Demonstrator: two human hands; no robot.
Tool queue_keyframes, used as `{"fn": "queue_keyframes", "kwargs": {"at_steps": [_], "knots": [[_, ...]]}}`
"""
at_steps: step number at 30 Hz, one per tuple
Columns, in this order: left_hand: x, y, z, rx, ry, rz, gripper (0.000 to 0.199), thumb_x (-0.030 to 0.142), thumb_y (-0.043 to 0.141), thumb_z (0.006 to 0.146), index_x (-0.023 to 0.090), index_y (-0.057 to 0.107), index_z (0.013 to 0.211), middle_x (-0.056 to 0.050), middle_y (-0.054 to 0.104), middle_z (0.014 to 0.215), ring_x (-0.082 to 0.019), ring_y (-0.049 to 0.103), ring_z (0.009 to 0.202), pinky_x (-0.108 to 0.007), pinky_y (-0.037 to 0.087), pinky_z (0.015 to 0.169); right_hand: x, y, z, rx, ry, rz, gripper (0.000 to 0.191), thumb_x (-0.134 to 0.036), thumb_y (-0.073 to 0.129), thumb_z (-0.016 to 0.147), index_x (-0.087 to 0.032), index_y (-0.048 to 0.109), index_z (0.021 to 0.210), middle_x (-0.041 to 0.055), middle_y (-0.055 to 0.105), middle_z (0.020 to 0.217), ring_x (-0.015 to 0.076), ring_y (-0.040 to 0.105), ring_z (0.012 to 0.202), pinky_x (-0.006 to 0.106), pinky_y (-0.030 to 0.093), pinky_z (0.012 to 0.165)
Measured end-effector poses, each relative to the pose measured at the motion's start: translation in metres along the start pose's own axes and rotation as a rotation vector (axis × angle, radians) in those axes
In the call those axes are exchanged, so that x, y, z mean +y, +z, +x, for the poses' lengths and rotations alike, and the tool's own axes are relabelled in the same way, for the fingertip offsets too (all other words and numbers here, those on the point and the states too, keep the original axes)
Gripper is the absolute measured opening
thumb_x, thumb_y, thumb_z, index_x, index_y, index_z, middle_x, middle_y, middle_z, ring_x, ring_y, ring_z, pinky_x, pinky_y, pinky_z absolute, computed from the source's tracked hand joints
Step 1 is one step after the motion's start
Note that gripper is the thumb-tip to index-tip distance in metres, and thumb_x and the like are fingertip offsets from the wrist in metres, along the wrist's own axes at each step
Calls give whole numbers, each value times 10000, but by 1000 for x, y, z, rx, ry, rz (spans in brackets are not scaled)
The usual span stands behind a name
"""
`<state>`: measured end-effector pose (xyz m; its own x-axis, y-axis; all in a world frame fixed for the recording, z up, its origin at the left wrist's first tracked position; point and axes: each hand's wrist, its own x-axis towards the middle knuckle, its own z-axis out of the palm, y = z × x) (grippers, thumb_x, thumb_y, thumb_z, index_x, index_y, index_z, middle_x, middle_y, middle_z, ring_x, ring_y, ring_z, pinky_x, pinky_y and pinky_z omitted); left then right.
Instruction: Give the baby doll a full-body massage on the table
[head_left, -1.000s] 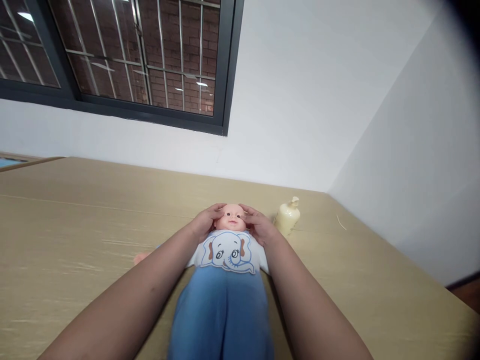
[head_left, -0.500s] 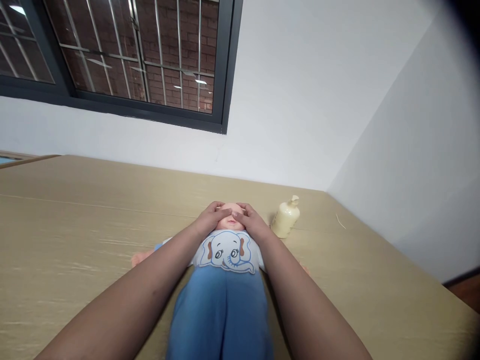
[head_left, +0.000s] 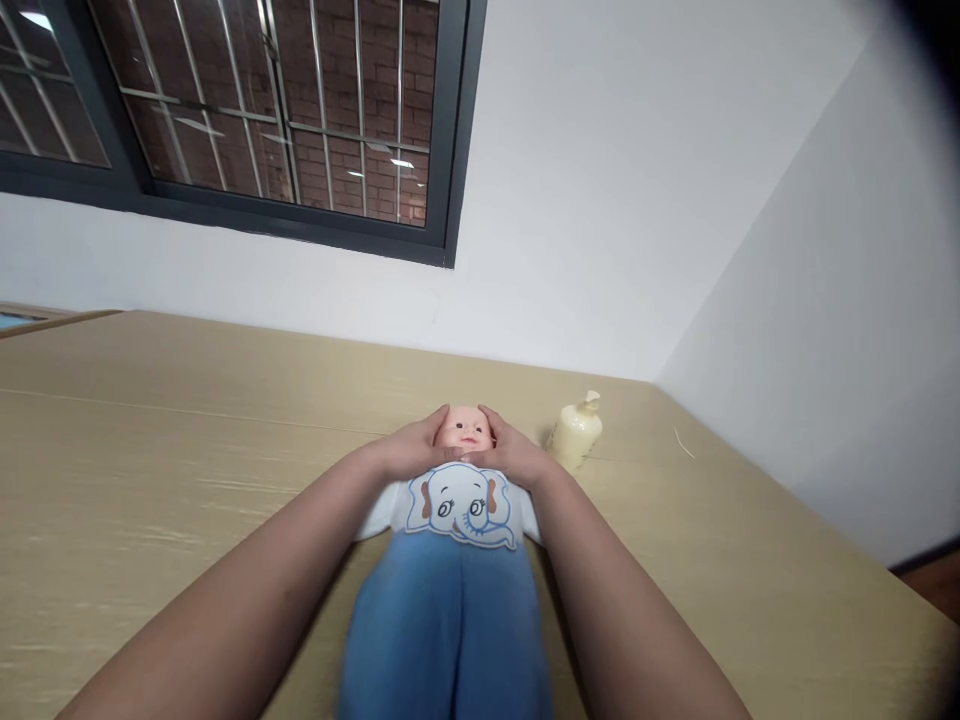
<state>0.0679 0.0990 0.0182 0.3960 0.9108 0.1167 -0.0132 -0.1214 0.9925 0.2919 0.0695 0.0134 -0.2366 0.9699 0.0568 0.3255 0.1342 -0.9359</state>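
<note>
A baby doll (head_left: pixel 461 510) lies on its back, its head away from me, in a white top with an elephant picture and blue trousers. My left hand (head_left: pixel 415 447) cups the left side of its head, and my right hand (head_left: pixel 510 452) cups the right side. Both thumbs rest at the chin and nearly meet there, while the fingers curve round the cheeks. The doll's eyes and mouth show between my hands. My forearms cover most of its arms.
A cream pump bottle (head_left: pixel 576 436) stands just right of my right hand on the tan table (head_left: pixel 187 450). Farther right lies a thin pale strip (head_left: pixel 683 443). Behind are a white wall and a barred window (head_left: pixel 300 120).
Both thumbs have moved from over the doll's eyes and nose down to its chin, uncovering the eyes. The left wrist has shifted outward, and the doll's hand at the left is now hidden.
</note>
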Motion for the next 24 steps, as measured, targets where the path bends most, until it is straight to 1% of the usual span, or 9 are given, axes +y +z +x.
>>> {"fn": "queue_keyframes", "kwargs": {"at_steps": [2,4,5,7,10,13,16,20,24], "knots": [[2,1,1,-16,-3,211,631,371,899,590,245,693,1172,-110,758,1100,-362,691,1034,-371,529,861,0,1,0,51,-6,-24,880,-450,901,646,-264,528,1421,98,624,1379,348,585,1268,480,472,1071],[5,5,1,8,25,394,553,445,852,663,255,705,1161,-116,760,1102,-384,684,1031,-389,504,876,0,1,0,94,-15,-22,798,-452,889,663,-259,576,1371,94,662,1320,337,628,1201,476,501,1032],[5,7,1,28,43,457,516,464,833,687,259,711,1145,-119,765,1085,-393,684,1015,-401,492,882,-1,2,0,105,-22,-17,756,-450,883,672,-258,598,1345,92,684,1282,331,650,1160,475,519,1006],[6,11,2,60,69,511,442,474,816,709,266,724,1088,-119,775,1014,-404,685,980,-416,474,891,-2,2,0,112,-42,-13,670,-448,869,688,-257,637,1287,85,719,1204,324,678,1093,475,546,955],[6,15,1,72,85,502,387,450,824,702,260,726,1025,-121,775,938,-408,682,980,-412,461,910,-3,2,1,109,-67,-16,596,-439,862,696,-258,667,1229,76,735,1159,319,686,1067,473,559,931],[6,14,0,59,90,503,403,433,808,722,248,724,1070,-132,774,1008,-409,681,991,-414,455,925,2,2,3,119,-75,24,643,-393,873,680,-255,648,1267,70,721,1209,312,672,1110,473,539,981],[5,12,0,46,91,457,448,447,783,746,257,716,1147,-116,767,1112,-399,677,1039,-409,462,942,10,1,5,117,-76,106,732,-356,873,679,-257,600,1351,69,686,1299,306,626,1214,467,507,1044],[-2,7,1,39,75,278,516,439,806,716,268,708,1192,-79,752,1191,-382,658,1137,-388,479,967,17,-5,5,37,-111,236,726,-350,848,729,-274,570,1395,59,616,1418,290,572,1310,456,472,1099],[-6,4,3,17,64,253,507,405,800,727,267,713,1208,-73,739,1225,-385,633,1193,-399,467,1000,19,-12,3,-23,-103,282,692,-386,834,765,-294,576,1400,44,566,1481,279,539,1358,464,422,1155]]}}
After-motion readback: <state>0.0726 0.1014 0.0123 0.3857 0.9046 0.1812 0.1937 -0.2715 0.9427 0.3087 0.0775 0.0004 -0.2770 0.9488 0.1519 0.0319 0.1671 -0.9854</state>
